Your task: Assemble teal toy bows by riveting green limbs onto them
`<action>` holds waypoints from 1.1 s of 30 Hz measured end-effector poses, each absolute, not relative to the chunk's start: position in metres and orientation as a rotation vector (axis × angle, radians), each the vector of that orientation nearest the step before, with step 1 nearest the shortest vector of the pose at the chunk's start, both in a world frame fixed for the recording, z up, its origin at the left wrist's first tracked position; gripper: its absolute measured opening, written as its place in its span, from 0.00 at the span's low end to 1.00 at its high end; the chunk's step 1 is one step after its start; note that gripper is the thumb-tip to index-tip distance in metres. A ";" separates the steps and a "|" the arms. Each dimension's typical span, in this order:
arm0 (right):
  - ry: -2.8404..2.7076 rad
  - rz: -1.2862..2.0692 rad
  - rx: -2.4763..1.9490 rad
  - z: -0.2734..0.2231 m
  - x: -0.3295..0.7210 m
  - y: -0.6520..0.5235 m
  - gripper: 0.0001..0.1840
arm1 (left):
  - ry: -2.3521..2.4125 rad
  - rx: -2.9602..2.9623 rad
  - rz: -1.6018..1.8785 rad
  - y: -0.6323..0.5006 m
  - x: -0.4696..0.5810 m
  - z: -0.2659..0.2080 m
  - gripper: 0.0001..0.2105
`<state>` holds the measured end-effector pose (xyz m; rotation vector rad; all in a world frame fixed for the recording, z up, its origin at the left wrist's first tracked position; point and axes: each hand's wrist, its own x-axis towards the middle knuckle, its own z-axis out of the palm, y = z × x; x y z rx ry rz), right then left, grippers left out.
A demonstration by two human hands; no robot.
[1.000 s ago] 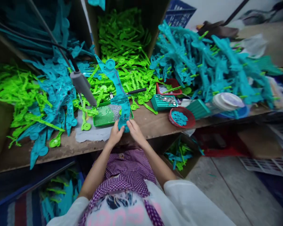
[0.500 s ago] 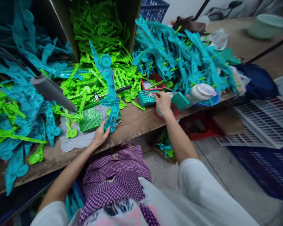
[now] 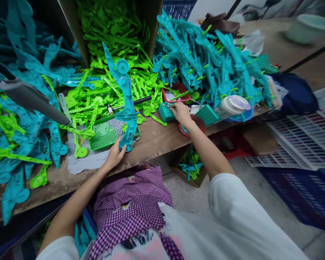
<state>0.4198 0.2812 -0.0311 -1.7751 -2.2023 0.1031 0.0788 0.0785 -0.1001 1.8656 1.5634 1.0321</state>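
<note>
My left hand [image 3: 116,154] grips the lower end of a long turquoise plastic part [image 3: 128,103], which stands tilted over the table edge with a round cup and a thin pink wire showing on it. My right hand [image 3: 182,113] is over a small teal basket [image 3: 165,115], its fingers pinched at the basket's rim; whatever lies between the fingertips is hidden. Between the hands, a hammer [image 3: 141,101] lies behind the turquoise part. A green perforated tray [image 3: 99,139] holding small silvery pieces sits left of that part.
Bright green plastic parts [image 3: 89,94] spill from a box at the back. Turquoise parts are heaped at right [image 3: 224,68] and left. A red basket [image 3: 182,88], a white lidded tub [image 3: 234,104] and a red round container [image 3: 199,124] surround my right hand. A grey rod [image 3: 35,101] juts in at left.
My right hand has shifted slightly left over the teal basket. The grey rod at left appears further left. My left hand keeps its grip on the turquoise part.
</note>
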 end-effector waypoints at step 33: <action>-2.290 0.445 -1.071 -0.036 0.251 0.141 0.14 | 1.599 1.748 1.067 0.072 0.084 -0.098 0.25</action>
